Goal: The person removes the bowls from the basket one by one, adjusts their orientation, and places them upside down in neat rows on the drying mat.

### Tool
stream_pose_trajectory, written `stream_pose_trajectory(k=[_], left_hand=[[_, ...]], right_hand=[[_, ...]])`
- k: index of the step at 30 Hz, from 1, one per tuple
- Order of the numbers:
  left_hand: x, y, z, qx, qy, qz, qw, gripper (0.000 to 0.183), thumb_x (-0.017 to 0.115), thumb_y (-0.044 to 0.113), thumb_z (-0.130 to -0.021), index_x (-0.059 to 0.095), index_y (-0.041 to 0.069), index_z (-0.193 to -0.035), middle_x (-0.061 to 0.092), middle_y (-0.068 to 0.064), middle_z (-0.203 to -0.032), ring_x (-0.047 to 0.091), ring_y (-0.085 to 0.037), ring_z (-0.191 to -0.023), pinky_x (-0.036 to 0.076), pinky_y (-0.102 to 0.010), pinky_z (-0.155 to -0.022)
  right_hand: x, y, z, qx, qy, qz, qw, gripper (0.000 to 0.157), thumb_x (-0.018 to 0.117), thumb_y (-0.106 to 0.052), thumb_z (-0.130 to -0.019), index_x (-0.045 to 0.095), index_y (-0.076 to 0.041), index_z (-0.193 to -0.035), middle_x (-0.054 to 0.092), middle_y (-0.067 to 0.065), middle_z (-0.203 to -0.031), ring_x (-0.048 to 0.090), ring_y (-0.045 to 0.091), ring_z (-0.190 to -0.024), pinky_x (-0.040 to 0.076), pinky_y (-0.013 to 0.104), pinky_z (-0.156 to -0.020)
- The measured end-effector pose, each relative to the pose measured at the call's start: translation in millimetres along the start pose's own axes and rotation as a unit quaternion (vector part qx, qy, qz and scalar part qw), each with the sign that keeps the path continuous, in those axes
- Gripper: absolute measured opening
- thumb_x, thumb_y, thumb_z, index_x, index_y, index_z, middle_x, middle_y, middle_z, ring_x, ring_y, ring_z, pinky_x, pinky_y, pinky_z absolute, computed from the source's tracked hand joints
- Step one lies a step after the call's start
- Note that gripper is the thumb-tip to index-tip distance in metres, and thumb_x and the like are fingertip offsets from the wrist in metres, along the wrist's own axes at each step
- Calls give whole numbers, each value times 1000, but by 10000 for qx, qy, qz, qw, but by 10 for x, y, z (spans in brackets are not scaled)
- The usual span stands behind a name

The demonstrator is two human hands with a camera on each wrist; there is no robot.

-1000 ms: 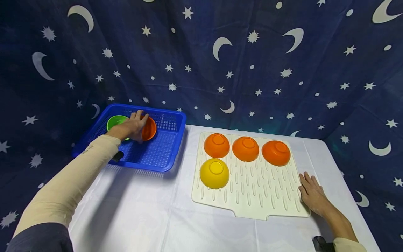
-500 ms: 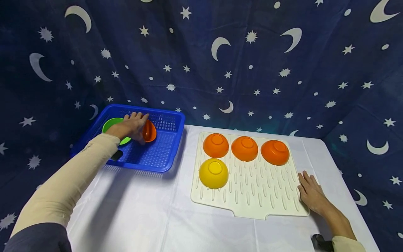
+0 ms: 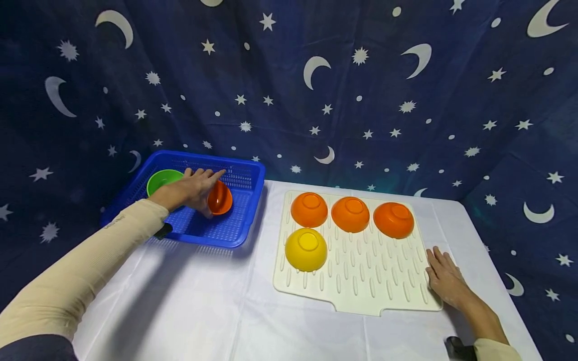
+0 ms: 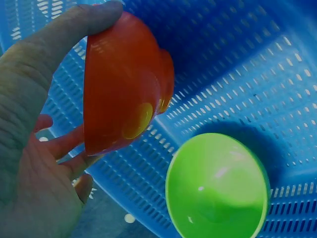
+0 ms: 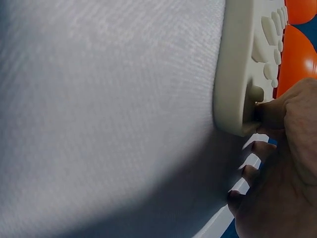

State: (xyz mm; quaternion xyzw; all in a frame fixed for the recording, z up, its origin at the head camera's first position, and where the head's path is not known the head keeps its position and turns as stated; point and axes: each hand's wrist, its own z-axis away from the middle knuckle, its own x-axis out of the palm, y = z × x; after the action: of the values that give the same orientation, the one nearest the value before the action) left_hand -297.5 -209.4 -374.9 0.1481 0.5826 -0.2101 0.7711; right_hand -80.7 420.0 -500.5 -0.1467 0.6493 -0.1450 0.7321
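My left hand (image 3: pixel 191 191) is inside the blue plastic basket (image 3: pixel 239 237), holding an orange bowl (image 3: pixel 221 199) by its rim. In the left wrist view, the thumb presses one side of this orange bowl (image 4: pixel 119 84) and fingers touch the opposite side; the bowl is tipped on its side. Beside it in the basket sits a green bowl (image 4: pixel 215 183), open side up. My right hand (image 3: pixel 449 282) lies at the right edge of a cream draining mat (image 3: pixel 361 286). In the right wrist view, its thumb touches the mat's edge and the other fingers reach down beside it.
Upside down on the mat, three orange bowls (image 3: pixel 350 214) form the back row, with a yellow bowl (image 3: pixel 306 250) in front of the leftmost. A white cloth (image 3: pixel 198 301) covers the table. Behind hangs a dark blue curtain (image 3: pixel 289 60) with moons and stars.
My left hand has shifted slightly right and toward me within the basket, and the orange bowl has moved with it, away from the green bowl. The right hand stays at the mat's edge.
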Motion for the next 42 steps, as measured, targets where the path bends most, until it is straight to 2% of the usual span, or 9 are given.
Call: stream_pose_trajectory(k=[4, 9, 15, 21, 25, 29, 35, 42], left_hand=[[-20, 52, 37, 147, 129, -144, 9997, 131, 95, 50, -62, 21, 4, -159, 44, -32, -136, 43, -50, -122, 35, -58, -93], [-24, 86, 98, 181, 282, -367, 9988, 128, 93, 55, -61, 27, 4, -158, 39, -32, -133, 40, -50, -121, 35, -58, -93], [4, 93, 175, 287, 884, -443, 9947, 124, 93, 58, -57, 40, -4, -150, 38, -31, -131, 40, -48, -116, 36, -58, -90], [39, 86, 283, 668, 1613, -505, 9833, 122, 94, 58, -52, 46, -6, -143, 42, -30, -124, 42, -47, -110, 37, -57, -84], [55, 80, 342, 782, 2038, -645, 9738, 123, 93, 61, -49, 47, -5, -143, 43, -29, -123, 42, -47, -108, 36, -57, -81], [52, 95, 395, 750, 2376, -680, 9661, 125, 92, 63, -48, 47, -4, -143, 43, -28, -123, 42, -47, -107, 37, -56, -81], [56, 151, 463, 673, 2629, -630, 9604, 124, 91, 62, -48, 47, -3, -144, 44, -28, -124, 43, -47, -107, 38, -57, -82], [51, 283, 499, 482, 3176, -412, 9461, 123, 86, 67, -47, 49, -3, -141, 45, -27, -120, 44, -45, -100, 38, -56, -78]], right_hand=[[-5, -8, 0, -4, 40, 43, 10000, 53, 36, -12, -107, 25, 22, -146, 15, 44, -152, 8, 65, -139, 8, 79, -105], [-14, -21, -4, -28, 76, 129, 9999, 53, 37, -12, -107, 25, 22, -146, 16, 44, -152, 10, 66, -138, 10, 79, -104], [-16, -27, -9, 8, 26, 155, 9999, 54, 36, -13, -107, 24, 22, -146, 15, 43, -153, 8, 65, -139, 9, 78, -105], [-8, -39, -14, 0, 35, 80, 10000, 53, 37, -13, -107, 26, 22, -146, 16, 44, -152, 9, 65, -139, 9, 78, -105], [-17, -57, -22, 8, 21, 61, 10000, 54, 38, -12, -106, 26, 21, -146, 16, 44, -152, 9, 65, -139, 9, 77, -106], [-34, -67, -19, -91, 92, 65, 9999, 53, 39, -11, -106, 28, 22, -145, 18, 45, -151, 11, 66, -137, 10, 77, -106], [-20, -52, -9, -186, 193, 0, 9996, 52, 40, -10, -106, 29, 23, -144, 19, 45, -150, 12, 67, -137, 11, 79, -104], [44, 56, 38, -489, 612, -232, 9967, 49, 43, -9, -105, 35, 24, -141, 25, 47, -146, 15, 65, -137, 8, 69, -112]])
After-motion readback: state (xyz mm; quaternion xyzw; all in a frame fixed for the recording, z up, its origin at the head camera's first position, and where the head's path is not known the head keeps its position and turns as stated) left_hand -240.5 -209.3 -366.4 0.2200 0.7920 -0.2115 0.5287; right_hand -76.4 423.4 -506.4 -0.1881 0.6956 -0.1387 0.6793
